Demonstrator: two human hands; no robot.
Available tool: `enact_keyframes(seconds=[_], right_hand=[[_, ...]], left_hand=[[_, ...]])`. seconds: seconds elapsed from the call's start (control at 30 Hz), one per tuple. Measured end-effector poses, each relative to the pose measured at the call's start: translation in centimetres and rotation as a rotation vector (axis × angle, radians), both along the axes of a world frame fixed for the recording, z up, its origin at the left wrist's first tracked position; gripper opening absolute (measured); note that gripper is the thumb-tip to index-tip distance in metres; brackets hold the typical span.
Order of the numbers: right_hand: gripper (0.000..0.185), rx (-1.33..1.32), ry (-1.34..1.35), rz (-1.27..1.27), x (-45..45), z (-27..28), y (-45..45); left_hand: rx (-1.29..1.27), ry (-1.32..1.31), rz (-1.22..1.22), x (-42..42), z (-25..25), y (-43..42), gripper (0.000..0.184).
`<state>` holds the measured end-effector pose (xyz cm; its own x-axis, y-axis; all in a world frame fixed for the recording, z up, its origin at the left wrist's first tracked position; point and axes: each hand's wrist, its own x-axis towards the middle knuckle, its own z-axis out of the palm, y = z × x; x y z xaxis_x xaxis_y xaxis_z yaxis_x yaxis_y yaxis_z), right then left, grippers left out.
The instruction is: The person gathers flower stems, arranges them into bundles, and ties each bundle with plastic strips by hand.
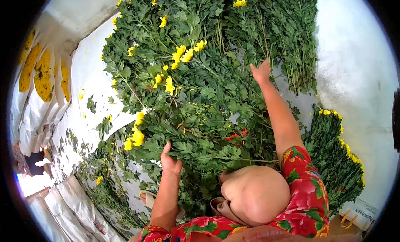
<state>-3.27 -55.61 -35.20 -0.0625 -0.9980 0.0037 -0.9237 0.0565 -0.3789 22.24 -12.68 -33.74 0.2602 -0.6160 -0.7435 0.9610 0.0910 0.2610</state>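
Observation:
Leafy chrysanthemums with yellow heads at their left end lie across my lap area. My left hand holds them from below near the flower end; its thumb points up and leaves hide most of its fingers. Farther off, my right hand reaches forward to the big heap of chrysanthemums. Its fingers close at the lower end of a long chrysanthemum stem, partly hidden by the hand itself. Several yellow flower heads show among the dark green leaves of the heap.
White-wrapped flower bundles stand at the left, with more white wrapping at lower left. A tight chrysanthemum bunch lies at the right, near a white bag. My bent knee is close in front. Loose leaves litter the floor.

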Motion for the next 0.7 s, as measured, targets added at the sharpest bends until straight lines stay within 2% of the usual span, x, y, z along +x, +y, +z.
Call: enact_keyframes(seconds=[0.07, 0.1, 0.13, 0.17, 0.2, 0.27, 0.3, 0.33, 0.4, 0.43, 0.47, 0.5, 0.53, 0.6, 0.63, 0.7], right_hand=[[0.097, 0.38, -0.384, -0.087, -0.2, 0.7, -1.0], [0.102, 0.349, -0.416, -0.048, 0.1, 0.7, -1.0], [0.086, 0.255, -0.279, -0.009, 0.1, 0.6, -1.0], [0.065, 0.182, -0.397, 0.043, -2.0, -2.9, -3.4], [0.05, -0.008, -0.416, -0.051, -1.4, -2.0, -2.4], [0.045, -0.052, -0.255, 0.001, -1.5, 0.7, -1.5], [0.045, -0.267, 0.069, 0.135, -2.4, -0.1, -1.7], [0.045, -0.259, 0.068, 0.143, -2.9, -1.2, -1.7], [0.042, -0.555, 0.234, 0.335, -1.6, 1.3, 1.6], [0.041, -0.413, 0.033, 0.508, -1.0, 2.1, 3.2], [0.044, -0.041, -0.101, 0.531, 0.4, 2.8, 5.5], [0.044, 0.088, -0.135, 0.602, 1.5, 3.2, 8.3], [0.043, -0.02, 0.149, 0.711, 1.7, 1.4, 9.7], [0.043, -0.182, 0.233, 0.668, 0.6, -4.2, 11.2], [0.043, -0.174, 0.23, 0.682, 0.4, -3.8, 10.8], [0.046, 0.114, -0.002, 0.563, -0.5, -2.5, 9.4]], left_hand=[[0.036, -0.023, -0.002, 0.0, 0.3, -1.0, 0.043], [0.1, -0.046, -0.007, 0.0, 0.9, -1.6, 0.043], [0.181, -0.065, -0.004, -0.1, 1.3, -1.6, 0.042], [0.201, -0.051, -0.014, -0.2, 1.7, -1.6, 0.042], [0.21, -0.039, -0.024, -0.1, 1.7, -1.9, 0.042], [0.035, -0.018, -0.026, 0.0, -0.4, -1.2, 0.044], [0.033, -0.008, -0.012, 0.0, -0.6, -1.0, 0.044], [0.024, 0.004, -0.001, -0.2, -0.8, -0.9, 0.045], [0.024, 0.006, -0.002, -0.6, -0.9, -0.8, 0.045], [0.018, 0.004, -0.012, -0.8, -0.9, -0.7, 0.046], [0.066, 0.042, -0.001, -1.2, -0.8, -0.8, 0.047], [0.03, 0.04, -0.013, -1.4, -0.9, -0.7, 0.047], [-0.005, 0.037, -0.026, -1.7, -1.1, -0.6, 0.047], [-0.029, 0.012, -0.026, -2.1, -0.9, -0.5, 0.049], [-0.031, 0.009, -0.021, -2.1, -1.0, -0.3, 0.048], [-0.025, 0.008, -0.013, -1.9, -1.0, 0.1, 0.048]])
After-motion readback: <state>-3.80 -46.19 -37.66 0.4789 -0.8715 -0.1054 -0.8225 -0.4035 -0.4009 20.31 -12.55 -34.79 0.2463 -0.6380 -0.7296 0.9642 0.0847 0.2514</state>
